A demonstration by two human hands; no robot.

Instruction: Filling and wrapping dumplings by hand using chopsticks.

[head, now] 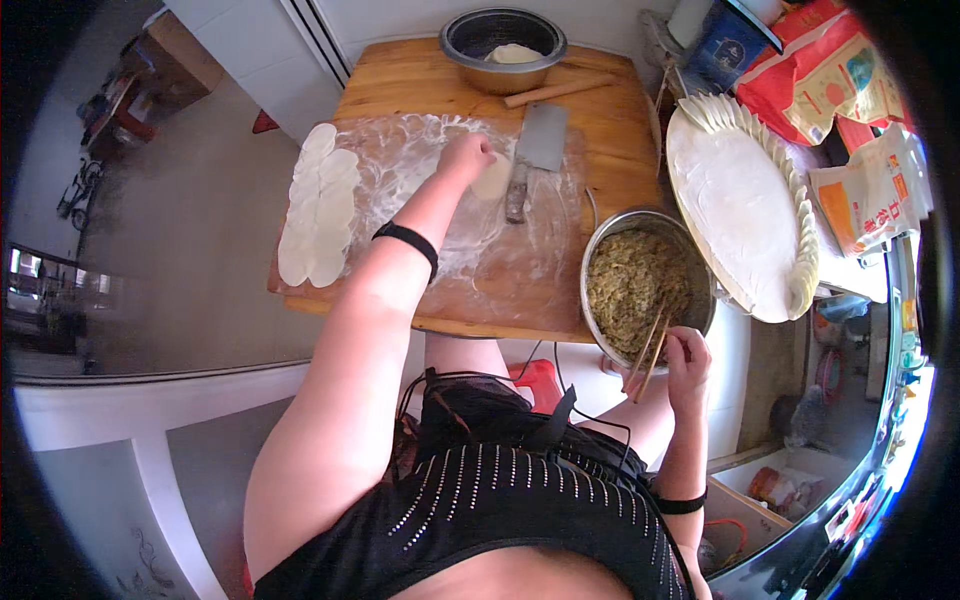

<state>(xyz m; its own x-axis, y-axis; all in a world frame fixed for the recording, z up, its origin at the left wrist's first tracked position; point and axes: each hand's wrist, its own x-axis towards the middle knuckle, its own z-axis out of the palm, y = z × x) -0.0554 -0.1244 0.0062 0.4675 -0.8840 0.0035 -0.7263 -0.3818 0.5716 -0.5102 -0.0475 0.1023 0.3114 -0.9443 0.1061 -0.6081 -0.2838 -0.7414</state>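
My left hand (466, 157) is over the floured board (517, 289), its fingertips at the edge of a round dough wrapper (492, 180). Whether they grip it is hidden by the hand. To the wrapper's right lies a cleaver (544, 139), handle towards me. My right hand (688, 360) is at the near right rim of a metal bowl (592, 300) of chopped filling (634, 281). Its curled fingers are close beside wooden chopsticks (649, 360), which lean over the rim with one end in the filling; contact is unclear. Overlapping round wrappers (319, 217) cover the board's left side.
A dark pot (459, 64) with dough (514, 54) and a rolling pin (559, 91) are at the wooden table's (390, 75) back. Right of the bowl, a large round tray (739, 202) carries dumplings (804, 247) along its rim. Flour-type bags (874, 191) stand beyond it.
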